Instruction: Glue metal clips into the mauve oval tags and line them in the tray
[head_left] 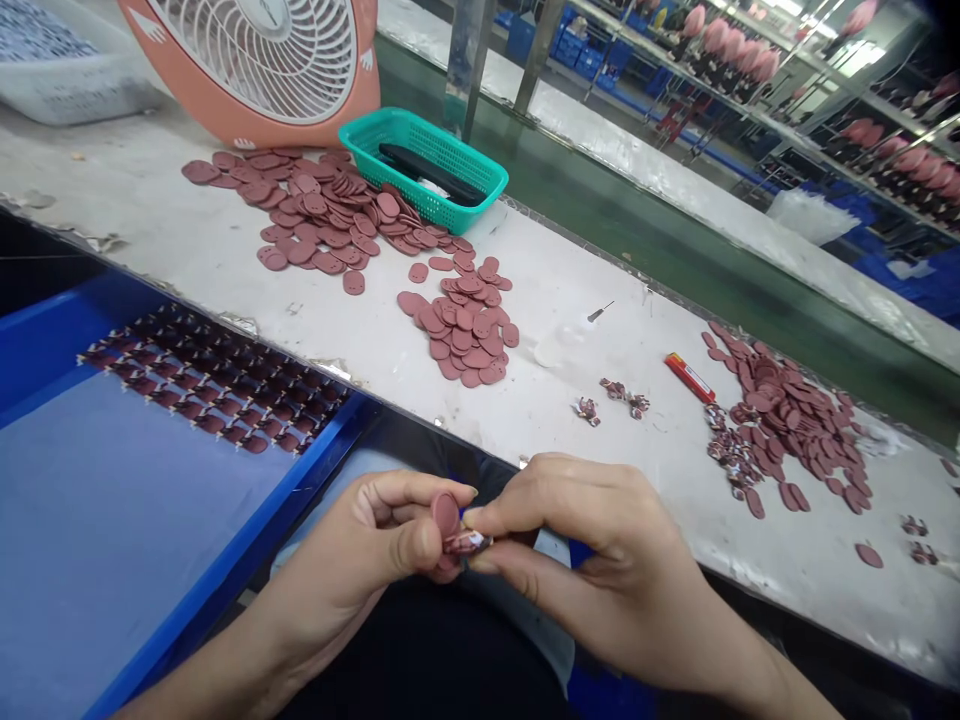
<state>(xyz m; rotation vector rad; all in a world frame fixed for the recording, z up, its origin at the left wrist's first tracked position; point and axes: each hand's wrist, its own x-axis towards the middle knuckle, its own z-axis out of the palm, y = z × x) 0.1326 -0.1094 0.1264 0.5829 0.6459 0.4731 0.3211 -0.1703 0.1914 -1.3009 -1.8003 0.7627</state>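
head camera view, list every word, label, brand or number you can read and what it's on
No text can be read for certain.
Orange fan: script-like logo on the hub, too blurred to read.
Red and yellow box: print on its side, too small to read.
White tub: faint dark marks, cannot tell if writing.
Reddish-brown oval piece in the left hand: no lettering seen.

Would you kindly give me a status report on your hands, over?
Left hand: holding disc. Right hand: pinching small piece beside it. Nothing seen blocking either hand.
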